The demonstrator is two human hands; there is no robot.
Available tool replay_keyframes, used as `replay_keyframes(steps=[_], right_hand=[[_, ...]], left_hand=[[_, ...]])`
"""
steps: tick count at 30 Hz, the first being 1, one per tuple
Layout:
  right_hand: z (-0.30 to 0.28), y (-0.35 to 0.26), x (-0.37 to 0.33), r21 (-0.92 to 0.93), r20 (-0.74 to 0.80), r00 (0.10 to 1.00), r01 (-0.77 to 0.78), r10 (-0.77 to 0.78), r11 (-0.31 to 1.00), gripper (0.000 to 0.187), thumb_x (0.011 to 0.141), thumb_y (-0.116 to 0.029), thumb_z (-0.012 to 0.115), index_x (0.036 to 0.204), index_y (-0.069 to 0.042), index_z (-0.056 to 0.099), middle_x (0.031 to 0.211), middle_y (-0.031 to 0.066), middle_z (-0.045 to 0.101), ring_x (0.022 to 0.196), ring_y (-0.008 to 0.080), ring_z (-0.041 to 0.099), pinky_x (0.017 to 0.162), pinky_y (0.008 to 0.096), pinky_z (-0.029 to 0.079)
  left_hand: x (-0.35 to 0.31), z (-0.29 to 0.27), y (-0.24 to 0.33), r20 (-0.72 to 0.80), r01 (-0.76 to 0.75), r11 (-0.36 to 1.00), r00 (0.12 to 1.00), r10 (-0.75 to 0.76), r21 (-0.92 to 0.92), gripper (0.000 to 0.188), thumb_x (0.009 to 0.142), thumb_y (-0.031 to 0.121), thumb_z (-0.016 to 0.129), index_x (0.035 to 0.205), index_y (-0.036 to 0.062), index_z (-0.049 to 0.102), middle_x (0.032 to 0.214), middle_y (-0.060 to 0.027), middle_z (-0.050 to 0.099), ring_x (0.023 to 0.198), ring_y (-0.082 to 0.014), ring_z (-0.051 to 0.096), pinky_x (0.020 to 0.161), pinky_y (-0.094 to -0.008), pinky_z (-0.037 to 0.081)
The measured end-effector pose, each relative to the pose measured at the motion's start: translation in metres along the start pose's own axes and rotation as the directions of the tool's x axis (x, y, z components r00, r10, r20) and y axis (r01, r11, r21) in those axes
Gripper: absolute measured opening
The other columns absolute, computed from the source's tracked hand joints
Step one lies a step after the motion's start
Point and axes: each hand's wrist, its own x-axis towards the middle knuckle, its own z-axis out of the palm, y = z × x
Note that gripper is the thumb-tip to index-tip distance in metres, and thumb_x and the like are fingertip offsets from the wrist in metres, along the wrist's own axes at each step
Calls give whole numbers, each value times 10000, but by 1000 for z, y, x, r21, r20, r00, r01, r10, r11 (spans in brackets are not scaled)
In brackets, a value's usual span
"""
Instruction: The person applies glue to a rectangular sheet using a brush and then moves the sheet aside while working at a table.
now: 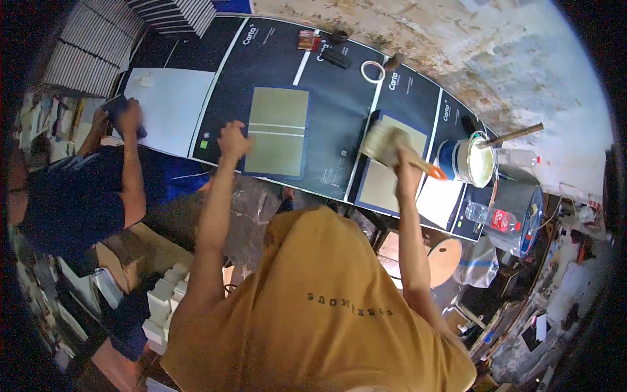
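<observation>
My right hand (407,171) grips a wide brush (386,145) with an orange-ended handle; the brush head is blurred by motion. Beneath it lies a beige board (381,185) on a dark blue sheet, partly covered by the brush and hand. At the left edge of another dark-blue-bordered piece, with greenish-grey boards (279,106) split by white lines, is my left hand (234,140). Its fingers are apart and loosely bent, with nothing visible in them; whether they touch the piece I cannot tell.
A bucket (481,160) of pale paste with a stick stands right, near plastic bottles (501,220) and a drum (522,238). Along the dark table's (326,130) back edge lie a tape roll (373,72) and small items. A co-worker's hand (130,116) handles something dark blue over a white sheet (176,98).
</observation>
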Motion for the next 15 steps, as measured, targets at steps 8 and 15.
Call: replay_keyframes(steps=[8,15], right_hand=[[308,21,-18,14,227,892,399,-391,917,320,885,-317,729,808,-14,664,767,99,687,730,255,661,700,412,495],[319,77,-8,-279,172,952,294,-254,914,368,889,-354,702,793,0,668,731,191,695,706,364,695,644,476,524]], left_hand=[[-66,6,12,158,-42,986,987,17,160,722,691,342,834,1267,14,550,1283,-149,530,1247,-347,483,963,-615,369],[-67,11,12,133,-95,976,989,70,195,658,717,310,826,1241,5,572,1259,-137,549,1223,-329,506,950,-606,367]])
